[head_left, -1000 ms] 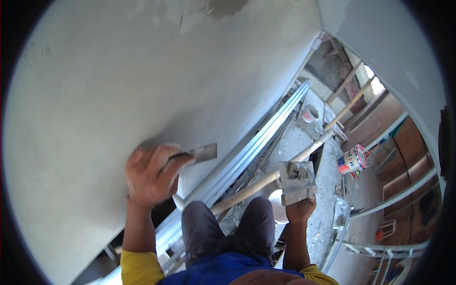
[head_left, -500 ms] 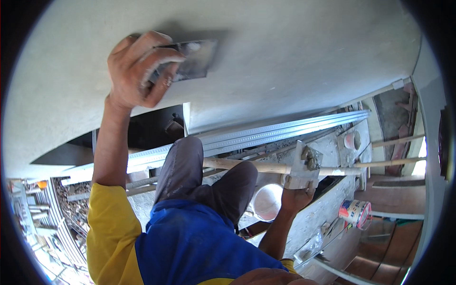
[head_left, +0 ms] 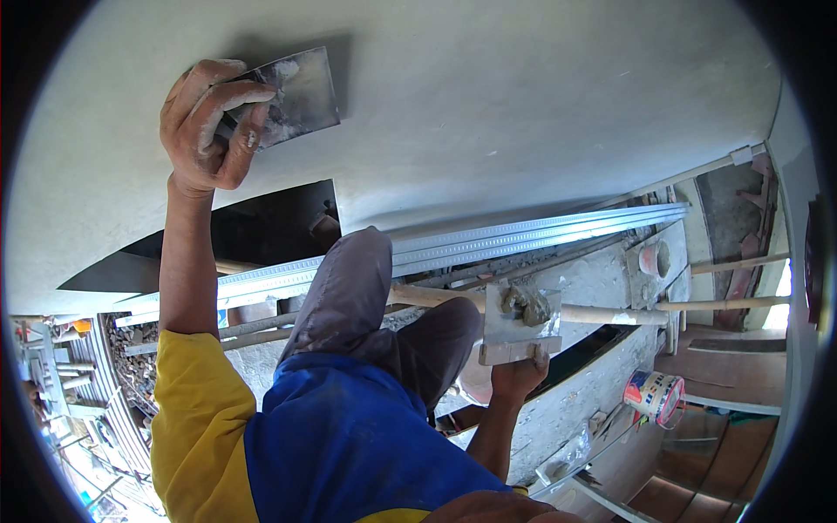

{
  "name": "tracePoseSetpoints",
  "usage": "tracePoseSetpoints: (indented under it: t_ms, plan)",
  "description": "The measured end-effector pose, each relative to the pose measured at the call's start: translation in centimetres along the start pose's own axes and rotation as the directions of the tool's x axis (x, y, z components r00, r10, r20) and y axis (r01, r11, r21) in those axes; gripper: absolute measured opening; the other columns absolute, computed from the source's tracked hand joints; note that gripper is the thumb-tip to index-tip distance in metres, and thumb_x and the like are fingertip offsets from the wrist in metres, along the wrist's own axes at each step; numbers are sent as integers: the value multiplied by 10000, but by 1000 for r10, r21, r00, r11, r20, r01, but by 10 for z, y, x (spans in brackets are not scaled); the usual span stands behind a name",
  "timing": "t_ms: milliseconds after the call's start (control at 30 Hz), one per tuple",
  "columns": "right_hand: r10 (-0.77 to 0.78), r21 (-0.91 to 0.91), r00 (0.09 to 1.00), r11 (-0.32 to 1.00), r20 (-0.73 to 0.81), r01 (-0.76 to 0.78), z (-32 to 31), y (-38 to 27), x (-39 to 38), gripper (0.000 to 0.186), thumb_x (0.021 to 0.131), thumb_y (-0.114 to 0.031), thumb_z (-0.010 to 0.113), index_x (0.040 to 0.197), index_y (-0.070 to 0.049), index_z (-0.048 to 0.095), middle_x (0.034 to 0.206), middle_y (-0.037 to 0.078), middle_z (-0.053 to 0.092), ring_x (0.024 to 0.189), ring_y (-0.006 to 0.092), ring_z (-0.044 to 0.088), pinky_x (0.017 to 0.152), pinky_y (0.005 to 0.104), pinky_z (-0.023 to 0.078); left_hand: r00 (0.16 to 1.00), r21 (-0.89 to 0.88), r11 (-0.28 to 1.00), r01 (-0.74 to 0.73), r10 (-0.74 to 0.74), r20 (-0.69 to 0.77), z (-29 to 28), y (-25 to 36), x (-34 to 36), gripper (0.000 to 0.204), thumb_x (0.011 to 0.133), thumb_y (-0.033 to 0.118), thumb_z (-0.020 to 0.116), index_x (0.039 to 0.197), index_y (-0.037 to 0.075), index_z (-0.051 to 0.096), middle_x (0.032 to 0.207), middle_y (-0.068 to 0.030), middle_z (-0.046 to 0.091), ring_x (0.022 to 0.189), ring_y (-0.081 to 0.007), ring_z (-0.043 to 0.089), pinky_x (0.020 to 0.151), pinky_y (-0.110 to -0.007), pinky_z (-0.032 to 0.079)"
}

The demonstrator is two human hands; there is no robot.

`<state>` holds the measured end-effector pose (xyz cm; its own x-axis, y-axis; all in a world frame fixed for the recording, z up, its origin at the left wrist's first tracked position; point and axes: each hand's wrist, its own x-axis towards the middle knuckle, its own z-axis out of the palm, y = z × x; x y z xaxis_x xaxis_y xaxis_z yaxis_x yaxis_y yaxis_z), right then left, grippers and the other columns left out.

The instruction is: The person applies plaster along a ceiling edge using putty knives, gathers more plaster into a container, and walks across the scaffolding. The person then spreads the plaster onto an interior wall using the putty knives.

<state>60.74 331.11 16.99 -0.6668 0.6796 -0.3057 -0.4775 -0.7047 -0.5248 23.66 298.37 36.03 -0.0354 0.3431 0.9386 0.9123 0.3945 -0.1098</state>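
Note:
High at the left, my left hand (head_left: 209, 126) grips a putty knife (head_left: 305, 96) with a wide, smeared metal blade. The blade lies close to the smooth grey-white surface (head_left: 488, 113); whether its whole edge touches is hard to tell. Lower down on the right, my right hand (head_left: 520, 376) is closed on the pale bar along the near edge of a flat plate (head_left: 501, 327). A lump of grey putty (head_left: 526, 305) sits on that plate. Fine white dust coats the fingers of my left hand.
Below the surface is a dark opening (head_left: 270, 227). Long perforated metal profiles (head_left: 540, 234) and a bamboo pole (head_left: 615, 315) run across. A small bucket (head_left: 650, 259), a paint bucket (head_left: 649, 392) and a partly covered white container (head_left: 473, 383) stand around. Clear plastic (head_left: 571, 453) lies lower right.
My left hand has shifted left with the putty knife, whose blade now tilts upward to the right. My right hand has brought the plate leftward and lower, over the white container.

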Motion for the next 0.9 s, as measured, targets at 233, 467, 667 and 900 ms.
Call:
tracePoseSetpoints:
  t_ms: [233,467,667,900]
  plan:
    - [11,48,995,999,101,-16,22,17,-2,693,752,-245,578,1380,-41,371,1354,150,447,1269,319,414,1099,495,280,999,15,1000,-25,25,23,2,2,4,236,554,165,674,778,94,698,805,-88,621,705,-225,598,628,-302,462]
    - [30,-43,994,999,101,-26,20,36,-3,702,720,-175,612,1375,-60,385,1327,129,478,1247,305,446,1074,480,328,1000,-45,999,12,-11,22,-2,4,5,256,537,145,679,791,114,689,832,-77,613,690,-219,588,612,-291,435]
    - [87,-63,966,995,245,-74,29,54,-4,545,791,-123,596,1314,-54,456,1264,111,547,1173,274,526,1003,452,410,995,-158,985,74,-62,74,-7,8,8,215,604,36,698,812,87,675,847,-84,614,720,-213,599,654,-278,450]
    - [-3,-171,978,985,207,39,50,62,-8,492,841,-62,539,1320,-48,432,1267,118,533,1178,270,521,980,435,430,633,-816,144,560,-709,310,22,84,-35,460,761,-98,684,1175,-2,508,1057,-103,588,948,-174,617,819,-306,523]
